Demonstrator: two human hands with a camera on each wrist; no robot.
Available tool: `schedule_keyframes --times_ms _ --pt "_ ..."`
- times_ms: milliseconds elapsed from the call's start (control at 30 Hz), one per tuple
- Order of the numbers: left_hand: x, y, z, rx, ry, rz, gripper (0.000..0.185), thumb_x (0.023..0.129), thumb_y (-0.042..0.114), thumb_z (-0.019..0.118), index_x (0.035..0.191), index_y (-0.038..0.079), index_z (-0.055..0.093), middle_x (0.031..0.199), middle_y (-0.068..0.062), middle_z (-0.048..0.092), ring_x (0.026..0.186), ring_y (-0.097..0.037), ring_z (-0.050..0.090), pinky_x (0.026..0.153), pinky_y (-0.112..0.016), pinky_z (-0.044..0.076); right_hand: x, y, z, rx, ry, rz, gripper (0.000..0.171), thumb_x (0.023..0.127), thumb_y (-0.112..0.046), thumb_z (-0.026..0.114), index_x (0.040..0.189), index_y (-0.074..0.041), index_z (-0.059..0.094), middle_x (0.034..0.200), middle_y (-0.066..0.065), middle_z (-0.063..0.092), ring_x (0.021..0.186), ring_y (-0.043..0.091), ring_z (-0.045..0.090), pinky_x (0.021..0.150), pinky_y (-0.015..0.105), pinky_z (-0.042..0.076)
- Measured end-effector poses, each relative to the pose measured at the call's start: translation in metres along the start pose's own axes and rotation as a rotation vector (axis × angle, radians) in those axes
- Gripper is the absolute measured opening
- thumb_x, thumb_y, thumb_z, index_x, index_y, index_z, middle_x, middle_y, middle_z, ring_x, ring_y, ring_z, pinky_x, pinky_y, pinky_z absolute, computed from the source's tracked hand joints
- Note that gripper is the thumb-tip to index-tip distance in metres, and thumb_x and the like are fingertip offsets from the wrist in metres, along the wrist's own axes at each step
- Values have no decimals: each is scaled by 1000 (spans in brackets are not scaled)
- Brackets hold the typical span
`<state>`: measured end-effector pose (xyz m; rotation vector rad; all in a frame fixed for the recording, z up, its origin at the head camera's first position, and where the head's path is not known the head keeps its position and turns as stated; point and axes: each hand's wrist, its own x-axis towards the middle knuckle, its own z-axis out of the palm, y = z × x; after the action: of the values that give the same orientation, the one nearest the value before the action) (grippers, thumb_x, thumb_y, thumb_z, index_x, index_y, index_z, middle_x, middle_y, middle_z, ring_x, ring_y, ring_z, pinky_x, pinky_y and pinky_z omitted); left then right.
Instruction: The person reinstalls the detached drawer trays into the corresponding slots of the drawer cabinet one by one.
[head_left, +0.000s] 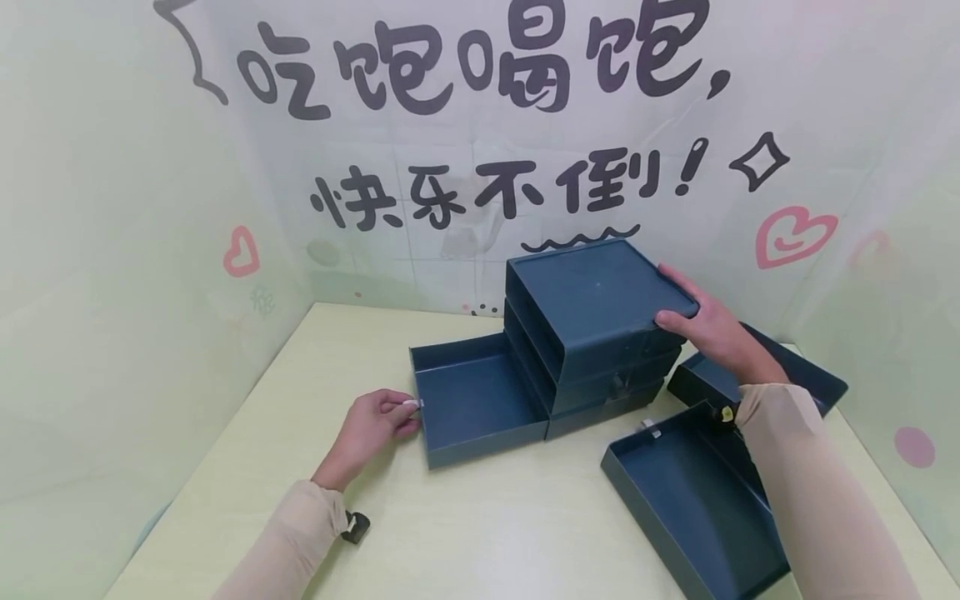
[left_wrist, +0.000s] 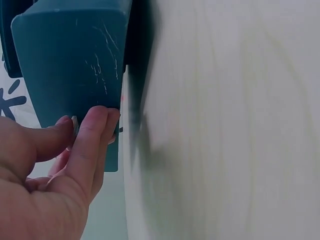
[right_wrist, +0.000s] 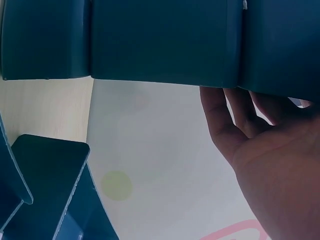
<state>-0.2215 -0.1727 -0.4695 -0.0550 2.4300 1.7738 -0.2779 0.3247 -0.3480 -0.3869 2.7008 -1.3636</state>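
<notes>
The left hand [head_left: 365, 433] pinches the small white pull of the drawer [head_left: 487, 445], which lies rightward, between this nearer hand and the stack [head_left: 607, 292]; the right hand [head_left: 716, 333], fingers extended, rests on the stack's right side.

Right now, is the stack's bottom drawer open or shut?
Open: the bottom drawer juts from the drawer unit, its inside exposed; the left hand pinches its handle.

Beneath the left hand [head_left: 375, 433], a pale tabletop [head_left: 480, 525]; beyond that hand, a whitish backdrop [head_left: 450, 137] (dark lettering [head_left: 508, 193], pink hearts [head_left: 795, 237]).
</notes>
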Motion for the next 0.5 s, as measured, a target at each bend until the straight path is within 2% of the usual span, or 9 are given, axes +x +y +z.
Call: schedule_keyframes --times_ms 200,500 --pt "3 3 4 0 6 19 30 100 12 63 119 -10 59 109 -27 74 88 -25 78 81 -34 62 0 1 -2 4 -1 7 79 101 -45 52 164 -40 4 171 20 8 151 51 19 114 78 20" --pt "2 7 8 5 12 4 27 101 11 61 118 -9 57 112 -29 73 91 -27 77 82 -33 62 3 4 -2 -18 -1 16 80 101 -46 53 163 -41 4 172 19 7 151 51 18 113 78 20"
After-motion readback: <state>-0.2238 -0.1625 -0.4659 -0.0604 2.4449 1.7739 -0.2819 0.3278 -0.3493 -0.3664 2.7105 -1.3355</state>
